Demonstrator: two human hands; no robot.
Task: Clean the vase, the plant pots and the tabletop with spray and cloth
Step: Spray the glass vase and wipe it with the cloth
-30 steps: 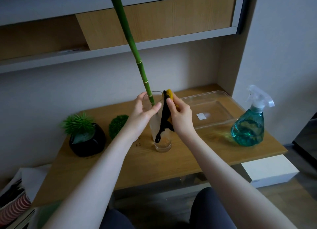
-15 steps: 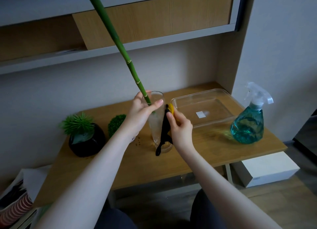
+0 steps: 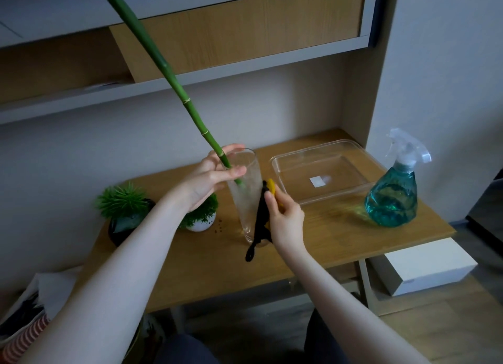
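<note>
A tall clear glass vase (image 3: 246,197) stands tilted on the wooden tabletop (image 3: 326,235). A long green bamboo stalk (image 3: 168,75) leans out of it to the upper left. My left hand (image 3: 209,178) grips the vase's rim and the stalk. My right hand (image 3: 285,219) holds a black and yellow cloth (image 3: 261,214) against the vase's right side, its black end hanging down to the table. A black plant pot (image 3: 122,227) with spiky leaves and a small white plant pot (image 3: 200,223) sit at the left. A teal spray bottle (image 3: 394,195) stands at the right.
A clear plastic tray (image 3: 321,173) lies behind the vase on the right. Dark specks (image 3: 219,226) lie on the table near the white pot. A white box (image 3: 424,265) sits on the floor under the table's right end. Shelves hang above.
The stalk has tipped further left and the vase has tilted with it. My right hand has slid the cloth down from the vase's rim to its lower side.
</note>
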